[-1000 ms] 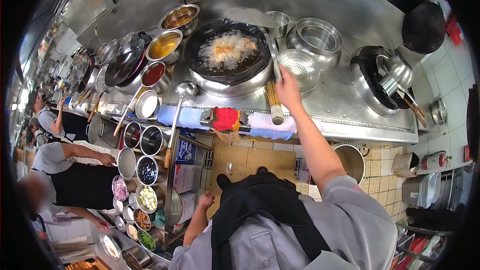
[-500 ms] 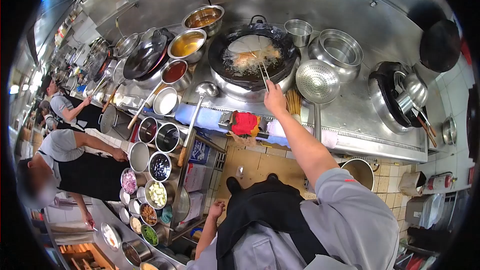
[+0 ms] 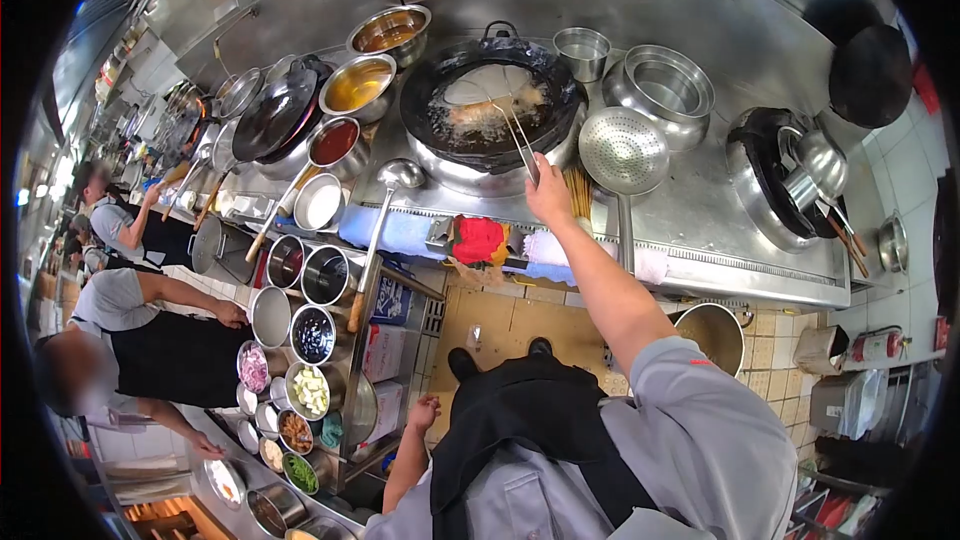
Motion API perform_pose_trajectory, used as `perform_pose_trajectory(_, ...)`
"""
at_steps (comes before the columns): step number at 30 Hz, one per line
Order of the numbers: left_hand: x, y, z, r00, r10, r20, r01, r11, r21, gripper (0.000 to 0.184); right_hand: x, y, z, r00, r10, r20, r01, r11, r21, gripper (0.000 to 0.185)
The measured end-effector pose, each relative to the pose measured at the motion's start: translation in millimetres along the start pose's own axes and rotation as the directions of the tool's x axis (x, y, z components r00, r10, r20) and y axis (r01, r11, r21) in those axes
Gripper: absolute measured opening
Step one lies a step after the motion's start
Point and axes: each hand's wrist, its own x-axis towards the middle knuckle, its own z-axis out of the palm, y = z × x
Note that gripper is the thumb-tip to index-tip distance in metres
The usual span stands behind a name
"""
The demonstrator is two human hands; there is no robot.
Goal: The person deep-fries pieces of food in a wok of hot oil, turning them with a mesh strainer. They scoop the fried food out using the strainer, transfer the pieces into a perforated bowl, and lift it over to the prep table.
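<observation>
My right hand (image 3: 549, 192) is closed round the handle of a long metal strainer (image 3: 527, 152), whose wide mesh head lies in the black wok (image 3: 436, 135). Pale golden food (image 3: 495, 110) sits in bubbling oil beside and under the mesh. Just right of the wok rests a perforated ladle (image 3: 623, 150), with a bamboo brush (image 3: 580, 196) between it and my hand. Low beside my body, away from the counter, my left hand (image 3: 424, 413) has its fingers curled; nothing shows in it.
A solid ladle (image 3: 401, 173), bowls of oil (image 3: 358, 86) and red sauce (image 3: 334, 142) stand left of the wok. Ingredient bowls (image 3: 308, 390) line the left cart. Another person (image 3: 170, 340) stands beyond it. A second wok (image 3: 765, 180) is at the right.
My right hand has gone from the perforated ladle's place to the strainer handle, with the strainer now in the wok. The food bubbles less than before.
</observation>
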Motion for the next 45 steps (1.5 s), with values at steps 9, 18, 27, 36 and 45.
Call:
perform_pose_trajectory(9, 15.2, 33.4, 2.5, 0.999, 0.042, -0.009, -0.041, 0.998, 0.057, 0.024, -0.7, 1.3, -8.8, 0.999, 0.003, 0.041, -0.002, 1.000, -0.024, 0.049)
perform_pose_trajectory(18, 10.7, 4.9, -4.1, 0.998, -0.067, 0.002, 0.067, 0.995, 0.072, 0.022, 3.6, -0.1, -18.0, 0.993, 0.022, 0.115, -0.016, 0.998, -0.057, 0.054)
perform_pose_trajectory(27, 3.1, -4.0, -2.2, 0.998, -0.053, 0.024, 0.055, 0.996, -0.077, 0.022, 11.4, -2.8, -44.3, 0.998, -0.035, -0.052, 0.039, 0.995, 0.089, 0.056)
perform_pose_trajectory(36, 17.0, -17.0, -24.5, 0.993, 0.008, 0.116, -0.044, 0.950, 0.310, 0.028, -104.6, 21.0, -80.8, 0.931, 0.004, -0.365, 0.125, 0.936, 0.329, 0.014)
perform_pose_trajectory(45, 62.7, -7.9, -77.2, 0.958, 0.159, 0.238, -0.223, 0.935, 0.274, 0.025, -354.2, 77.8, -3.2, 0.840, 0.425, 0.338, -0.495, 0.855, 0.156, 0.025)
